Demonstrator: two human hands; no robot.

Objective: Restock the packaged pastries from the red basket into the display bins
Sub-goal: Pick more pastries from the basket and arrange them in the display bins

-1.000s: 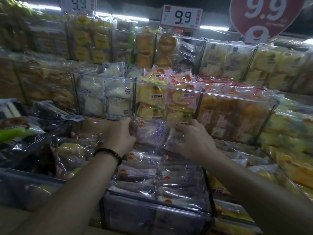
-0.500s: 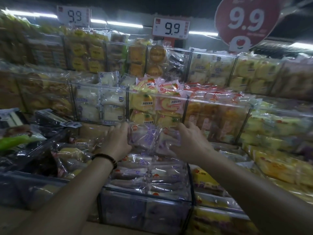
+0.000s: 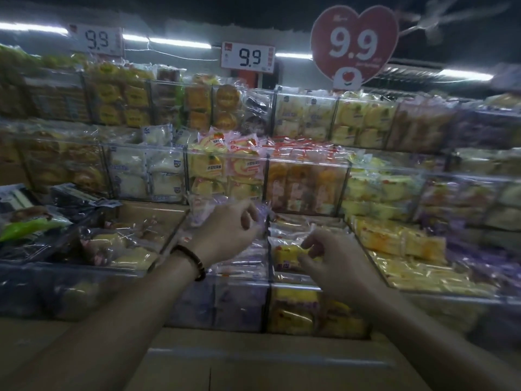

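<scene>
The red basket is out of view. My left hand (image 3: 225,231), with a dark bead bracelet on the wrist, hovers with curled fingers over the clear bin (image 3: 225,303) of purple-labelled pastries. It is right in front of a purple-labelled packet (image 3: 201,211) standing at the bin's back. Blur hides whether the hand still grips that packet. My right hand (image 3: 329,258) is over the neighbouring bin (image 3: 296,331) and pinches a yellow pastry packet (image 3: 287,256) lying on top of it.
Behind rise two more tiers of clear bins, with white buns (image 3: 146,173), yellow and pink rolls (image 3: 225,170) and orange cakes (image 3: 307,184). Price cards (image 3: 248,57) and a red heart sign (image 3: 353,43) reading 9.9 stand above. A brown cardboard surface (image 3: 253,368) lies below my arms.
My right hand has let go of the purple-labelled packet, moved right and down, and taken hold of a yellow packet in the neighbouring bin. My view has swung to the right.
</scene>
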